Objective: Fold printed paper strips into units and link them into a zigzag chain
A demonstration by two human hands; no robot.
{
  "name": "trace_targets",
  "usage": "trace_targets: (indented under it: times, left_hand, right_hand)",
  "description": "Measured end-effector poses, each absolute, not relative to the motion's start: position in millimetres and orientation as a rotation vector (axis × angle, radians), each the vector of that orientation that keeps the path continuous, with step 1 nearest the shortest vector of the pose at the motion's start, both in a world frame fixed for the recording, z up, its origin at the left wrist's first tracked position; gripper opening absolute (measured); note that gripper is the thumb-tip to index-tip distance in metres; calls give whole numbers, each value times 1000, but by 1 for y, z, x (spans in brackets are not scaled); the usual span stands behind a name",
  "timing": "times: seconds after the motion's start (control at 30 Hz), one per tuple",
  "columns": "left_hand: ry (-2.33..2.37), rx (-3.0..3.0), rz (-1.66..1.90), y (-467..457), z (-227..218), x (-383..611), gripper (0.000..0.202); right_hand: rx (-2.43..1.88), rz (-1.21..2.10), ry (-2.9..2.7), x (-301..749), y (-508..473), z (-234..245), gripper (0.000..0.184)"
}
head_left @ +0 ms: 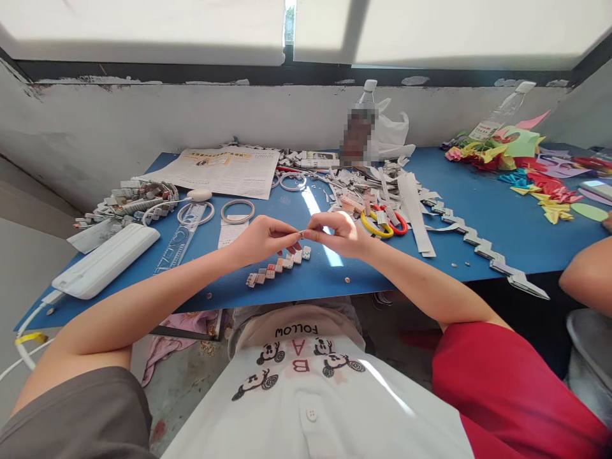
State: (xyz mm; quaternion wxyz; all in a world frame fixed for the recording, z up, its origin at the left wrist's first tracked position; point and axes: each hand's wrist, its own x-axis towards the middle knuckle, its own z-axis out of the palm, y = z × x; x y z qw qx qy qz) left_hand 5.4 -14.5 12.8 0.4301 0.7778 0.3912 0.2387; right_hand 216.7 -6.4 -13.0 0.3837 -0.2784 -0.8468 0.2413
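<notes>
My left hand [268, 241] and my right hand [335, 233] meet above the front of the blue table. Both are closed, fingertips pinched on a small pale piece of paper [301, 234] that they mostly cover. Just below them on the table lies a short zigzag chain of folded paper [278, 268], with red and green print on some links. Past my right hand are yellow-handled scissors [376, 224] and red-handled scissors [400, 220], lying among paper strips.
A newspaper sheet [224, 172], tape rolls [238, 211], a ruler [179, 242] and a white power strip [108, 262] occupy the left. Rightward lie a long paper chain [482, 247], white strips [415, 213] and colourful paper pieces [545, 178]. Another person's arm [588, 274] shows at the right edge.
</notes>
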Motion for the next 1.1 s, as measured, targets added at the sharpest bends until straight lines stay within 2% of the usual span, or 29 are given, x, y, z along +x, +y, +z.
trace_targets:
  times: [0.13, 0.3, 0.47, 0.63, 0.77, 0.97, 1.03, 1.1]
  left_hand:
    - [1009, 1780, 623, -3, 8, 5, 38]
    - [865, 1479, 614, 5, 2, 7, 37]
    - [712, 1325, 602, 4, 4, 5, 39]
    - [731, 1302, 572, 3, 6, 5, 39]
    - [730, 1307, 546, 3, 4, 5, 47]
    - [763, 1275, 547, 1, -2, 9, 72]
    - [751, 1263, 568, 0, -4, 11, 73]
    - [747, 1256, 575, 0, -5, 12, 65]
  right_hand:
    - [-713, 234, -2134, 215, -4, -19, 20]
    - [-703, 5, -2180, 213, -4, -26, 17]
    - [-621, 174, -2146, 210, -5, -28, 14]
    - [-763, 456, -2066, 211, -5, -23, 22]
    - [-722, 320, -2135, 212, -3, -22, 25]
    - [-524, 219, -2254, 216, 3, -26, 25]
    - [-503, 180, -2255, 217, 5, -28, 26]
    - [-511, 131, -2253, 218, 6, -30, 27]
